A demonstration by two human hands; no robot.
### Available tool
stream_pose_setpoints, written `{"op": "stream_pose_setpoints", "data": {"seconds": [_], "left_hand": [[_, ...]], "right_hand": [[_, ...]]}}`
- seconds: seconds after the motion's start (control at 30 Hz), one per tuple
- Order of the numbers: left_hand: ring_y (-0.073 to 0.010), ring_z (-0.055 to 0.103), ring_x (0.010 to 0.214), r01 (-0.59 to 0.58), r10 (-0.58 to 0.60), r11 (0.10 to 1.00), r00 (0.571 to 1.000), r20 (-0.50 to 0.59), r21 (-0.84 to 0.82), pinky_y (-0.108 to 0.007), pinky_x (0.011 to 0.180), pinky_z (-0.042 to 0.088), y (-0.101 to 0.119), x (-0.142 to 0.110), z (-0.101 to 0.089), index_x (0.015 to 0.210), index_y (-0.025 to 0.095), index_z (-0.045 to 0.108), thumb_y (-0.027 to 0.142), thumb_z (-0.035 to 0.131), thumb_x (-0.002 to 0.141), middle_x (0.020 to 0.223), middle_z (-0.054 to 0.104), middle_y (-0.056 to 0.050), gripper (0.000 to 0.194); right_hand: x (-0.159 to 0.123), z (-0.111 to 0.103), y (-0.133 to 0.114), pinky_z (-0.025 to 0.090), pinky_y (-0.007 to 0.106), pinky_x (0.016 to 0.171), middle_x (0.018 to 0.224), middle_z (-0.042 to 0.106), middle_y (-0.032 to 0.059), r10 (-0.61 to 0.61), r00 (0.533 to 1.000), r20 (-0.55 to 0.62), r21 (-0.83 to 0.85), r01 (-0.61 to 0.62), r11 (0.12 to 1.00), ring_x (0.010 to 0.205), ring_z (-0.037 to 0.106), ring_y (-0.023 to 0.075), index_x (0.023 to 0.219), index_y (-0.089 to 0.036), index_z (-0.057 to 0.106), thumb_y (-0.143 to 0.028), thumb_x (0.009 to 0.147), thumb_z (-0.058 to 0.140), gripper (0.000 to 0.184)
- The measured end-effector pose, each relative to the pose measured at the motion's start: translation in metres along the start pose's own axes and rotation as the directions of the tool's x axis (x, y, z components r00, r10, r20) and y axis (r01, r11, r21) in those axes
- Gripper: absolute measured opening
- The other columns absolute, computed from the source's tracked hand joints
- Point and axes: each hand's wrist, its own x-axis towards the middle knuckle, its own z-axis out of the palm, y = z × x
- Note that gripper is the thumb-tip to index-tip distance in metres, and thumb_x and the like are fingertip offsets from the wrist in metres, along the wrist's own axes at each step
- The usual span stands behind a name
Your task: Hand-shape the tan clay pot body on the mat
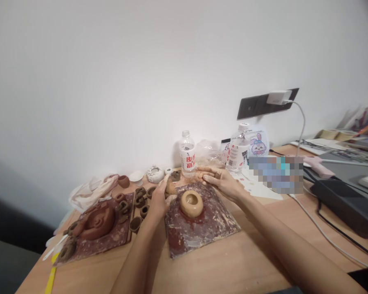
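My left hand (160, 200) stands upright above the near board, its fingers curled around a small lump of buff clay (171, 188). My right hand (219, 182) reaches in from the right, fingers pointing left, just beyond a buff clay ring (187, 204). A tan bit at its fingertips may be clay, but I cannot tell. The ring has a glossy wet hollow and sits on a red-stained square board (202, 230), between my hands and touching neither.
To the left, a second stained board (122, 228) holds a large reddish-brown clay coil (99, 222), with several small dark clay pieces around it. Behind stand two plastic water bottles (187, 154) and a white ceramic pot (155, 174). Cables and a black case (343, 206) lie on the right.
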Motion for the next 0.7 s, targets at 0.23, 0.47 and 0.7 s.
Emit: {"op": "stream_pose_setpoints", "data": {"seconds": [0.23, 0.47, 0.7], "left_hand": [[-0.0296, 0.028, 0.143, -0.054, 0.055, 0.998, 0.998, 0.025, -0.031, -0.048, 0.117, 0.023, 0.013, -0.007, -0.012, 0.146, 0.017, 0.030, 0.015, 0.059, 0.079, 0.153, 0.035, -0.015, 0.074], [-0.0330, 0.037, 0.136, -0.169, 0.168, 0.986, 0.983, 0.073, 0.007, -0.052, 0.112, 0.031, 0.047, -0.013, -0.015, 0.147, 0.026, 0.028, 0.031, 0.077, 0.071, 0.142, 0.048, -0.012, 0.091], [-0.0341, 0.040, 0.129, -0.203, 0.198, 0.979, 0.967, 0.159, 0.015, -0.054, 0.107, 0.035, 0.048, -0.015, -0.010, 0.150, 0.028, 0.020, 0.033, 0.079, 0.069, 0.137, 0.049, -0.012, 0.101]], "right_hand": [[-0.008, -0.019, 0.004, 0.041, 0.046, 0.104, 0.143, 0.047, 0.0136, -0.107, 0.946, 0.306, -0.501, 0.256, 0.827, 0.131, 0.045, 0.0282, 0.144, -0.022, 0.039, -0.050, 0.069, 0.076, 0.088], [-0.010, -0.002, 0.023, 0.029, 0.050, 0.112, 0.149, 0.035, 0.0223, -0.039, 0.908, 0.416, -0.638, 0.322, 0.699, 0.139, 0.030, 0.0360, 0.153, -0.013, 0.005, -0.047, 0.055, 0.085, 0.131], [-0.009, 0.002, 0.025, 0.025, 0.054, 0.113, 0.151, 0.032, 0.0203, -0.038, 0.925, 0.379, -0.634, 0.289, 0.717, 0.139, 0.030, 0.0369, 0.154, -0.019, 0.006, -0.049, 0.061, 0.082, 0.124]]}}
